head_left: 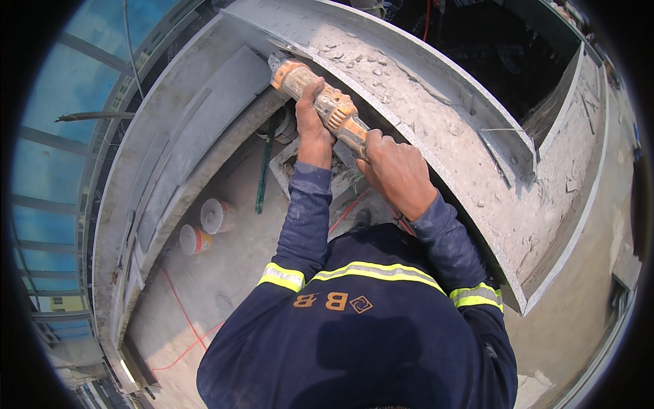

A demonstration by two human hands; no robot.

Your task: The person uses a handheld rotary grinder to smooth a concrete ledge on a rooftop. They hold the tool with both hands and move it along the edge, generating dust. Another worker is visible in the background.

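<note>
A dusty orange and grey angle grinder point(300, 79) lies slantwise across the view, its head at the upper left close to the edge of a stone-topped ledge point(436, 129). My left hand point(312, 133) is wrapped round the middle of its body, thumb on top. Around the rear handle my right hand point(402, 170) is closed. The disc is hard to make out, and I cannot tell whether it touches the stone. Grit and small chips point(361, 65) lie on the ledge beside the tool.
Two buckets point(216, 215) stand on the floor point(238, 259) at left, near a dark green pole point(264, 170). A red cable point(180, 307) trails across the floor. Long pale slabs point(180, 163) line the curved wall at left. Beyond the ledge is a dark recess point(490, 54).
</note>
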